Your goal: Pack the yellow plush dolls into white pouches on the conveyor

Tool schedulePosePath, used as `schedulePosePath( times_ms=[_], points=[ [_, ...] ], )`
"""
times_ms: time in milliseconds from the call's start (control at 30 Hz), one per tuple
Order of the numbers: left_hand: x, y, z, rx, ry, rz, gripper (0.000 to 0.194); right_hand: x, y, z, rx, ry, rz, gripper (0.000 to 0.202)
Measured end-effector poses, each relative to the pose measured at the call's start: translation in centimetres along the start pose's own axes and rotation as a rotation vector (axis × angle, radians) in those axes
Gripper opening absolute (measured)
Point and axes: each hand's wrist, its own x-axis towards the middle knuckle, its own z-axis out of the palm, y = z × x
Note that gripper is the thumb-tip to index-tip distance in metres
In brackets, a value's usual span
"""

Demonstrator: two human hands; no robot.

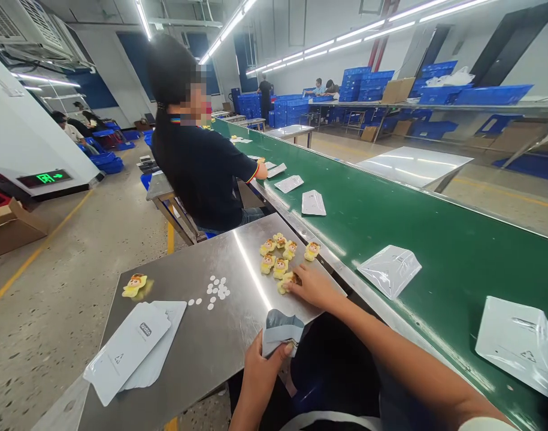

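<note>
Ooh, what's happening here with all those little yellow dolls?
The left hand holds a grey pouch, while the right hand touches a yellow doll near others on the metal table. White discs and stacked pouches lie there too. More flat pouches lie on the green belt; a co-worker sits beside it.

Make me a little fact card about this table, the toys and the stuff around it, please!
Left grip: holding a grey-white pouch
Right grip: touching a yellow doll
Nearby: more yellow dolls
Surface: metal table
Middle: small white discs
Left side: flat printed pouches, a lone yellow doll
Alongside: green conveyor belt carrying pouches
Neighbour: seated person in dark shirt
</note>
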Motion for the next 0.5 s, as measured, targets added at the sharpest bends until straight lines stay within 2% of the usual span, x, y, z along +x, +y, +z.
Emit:
schedulePosePath(
  times_ms=[100,200,267,367,433,500],
  points=[
    [0.2,0.1,0.1,-0.007,0.002,-0.004,0.032,-2.0,-1.3,-0.1,0.318,0.088,-0.065,0.036],
    [0.2,0.0,0.4,0.003,0.0,0.005,0.031,-4.3,-2.7,-2.5,0.622,0.199,-0.129,0.041],
    [0.3,0.0,0.5,0.034,0.006,0.015,0.03,-5.7,-3.6,-4.6,0.589,0.213,-0.176,0.044],
    [0.4,-0.1,0.6,0.07,0.009,0.057,0.023,-7.2,-4.6,-6.8,0.301,0.15,-0.283,0.034],
    [0.4,0.0,0.8,0.06,-0.017,0.096,0.019,-7.9,-4.8,-7.3,0.209,0.077,-0.423,0.024],
    [0.0,0.4,1.3,0.018,-0.053,0.12,0.018,-8.5,-4.9,-7.1,0.217,0.003,-0.564,0.021]
  ],
)
